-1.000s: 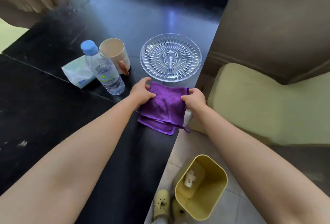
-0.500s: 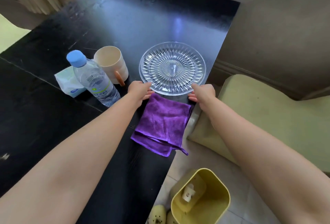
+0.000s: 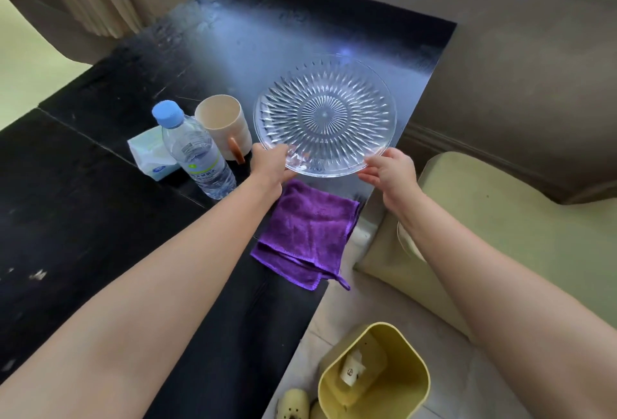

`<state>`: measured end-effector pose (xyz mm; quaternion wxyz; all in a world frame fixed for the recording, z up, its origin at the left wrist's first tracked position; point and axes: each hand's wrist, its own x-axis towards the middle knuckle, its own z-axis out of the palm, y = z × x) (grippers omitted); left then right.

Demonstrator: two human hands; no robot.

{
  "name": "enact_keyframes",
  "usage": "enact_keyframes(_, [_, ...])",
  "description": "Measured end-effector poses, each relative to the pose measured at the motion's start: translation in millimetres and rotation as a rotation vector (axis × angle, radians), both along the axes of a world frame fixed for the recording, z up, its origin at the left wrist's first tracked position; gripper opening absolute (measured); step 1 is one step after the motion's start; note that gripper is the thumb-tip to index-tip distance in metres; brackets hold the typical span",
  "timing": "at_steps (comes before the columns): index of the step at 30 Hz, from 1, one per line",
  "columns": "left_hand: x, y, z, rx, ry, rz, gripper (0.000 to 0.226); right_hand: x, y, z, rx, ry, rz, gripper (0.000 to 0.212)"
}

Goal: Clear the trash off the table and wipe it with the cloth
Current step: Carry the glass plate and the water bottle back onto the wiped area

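A clear cut-glass plate (image 3: pixel 325 114) is on the black table (image 3: pixel 100 218) near its right edge. My left hand (image 3: pixel 272 161) grips the plate's near-left rim and my right hand (image 3: pixel 387 169) grips its near-right rim. Just in front of the plate, a folded purple cloth (image 3: pixel 307 231) lies flat on the table by the edge, with no hand on it. A yellow bin (image 3: pixel 377 382) stands on the floor below the table edge, with a piece of white trash inside.
Left of the plate are a beige cup (image 3: pixel 223 124), a water bottle with a blue cap (image 3: pixel 193 151) and a pack of tissues (image 3: pixel 150 151). A pale green cushioned seat (image 3: pixel 500 235) sits right of the table. Light slippers (image 3: pixel 293 402) lie by the bin.
Both hands let go of the purple cloth, left it on the table, and moved forward to take the near rim of the glass plate.
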<state>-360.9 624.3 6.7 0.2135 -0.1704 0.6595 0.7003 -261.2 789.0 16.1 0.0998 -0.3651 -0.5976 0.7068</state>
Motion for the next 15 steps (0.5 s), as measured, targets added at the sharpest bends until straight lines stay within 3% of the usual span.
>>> enact_keyframes(6, [33.3, -19.1, 84.7, 0.210, 0.173, 0.045, 0.044, 9.3, -3.5, 62.0, 0.004, 0.169, 0.103, 0.010])
enact_keyframes(12, [68.2, -63.2, 153.4, 0.243, 0.266, 0.277, 0.041, -1.1, -49.2, 96.6, -0.043, 0.216, 0.229, 0.054])
enact_keyframes(15, [68.7, -94.5, 173.8, 0.234, 0.282, 0.338, 0.045, -15.5, -82.8, 101.3, -0.050, 0.184, 0.327, 0.049])
